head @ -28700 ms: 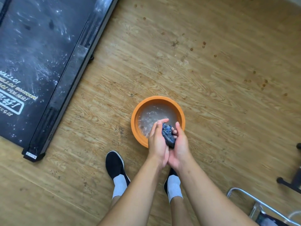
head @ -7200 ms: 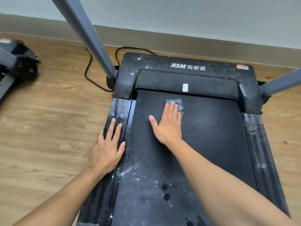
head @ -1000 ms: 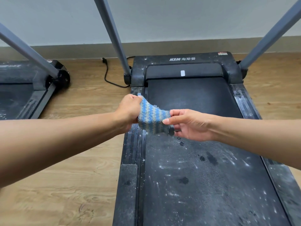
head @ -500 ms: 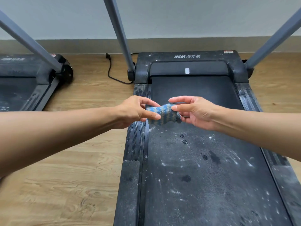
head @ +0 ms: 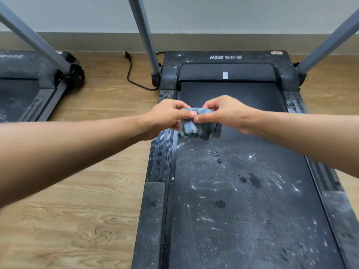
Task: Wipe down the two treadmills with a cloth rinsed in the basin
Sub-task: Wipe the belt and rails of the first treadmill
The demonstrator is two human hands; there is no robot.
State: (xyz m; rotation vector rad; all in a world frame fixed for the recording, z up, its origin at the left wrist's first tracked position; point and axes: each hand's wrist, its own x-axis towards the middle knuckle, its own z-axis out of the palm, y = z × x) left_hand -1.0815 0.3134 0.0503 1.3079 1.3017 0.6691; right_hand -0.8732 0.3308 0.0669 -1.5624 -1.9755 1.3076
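A small blue striped cloth point(head: 196, 128) hangs folded between both hands, above the left part of a black treadmill belt point(head: 242, 200). My left hand point(head: 165, 118) pinches its left top edge and my right hand point(head: 225, 112) pinches the right top edge, fingertips nearly meeting. The belt under them is dusty with white streaks and a few dark wet spots. A second treadmill point(head: 25, 84) lies at the far left. The basin is out of view.
Grey uprights point(head: 143, 33) point(head: 328, 41) rise from the near treadmill's front corners, and another upright point(head: 33, 37) from the left one. A black power cable point(head: 132, 74) lies on the wooden floor point(head: 77, 200) between them. A wall with skirting closes the far side.
Within the last second my hands have drawn closer together and the cloth, spread open a second ago, now hangs folded and bunched below my fingertips.
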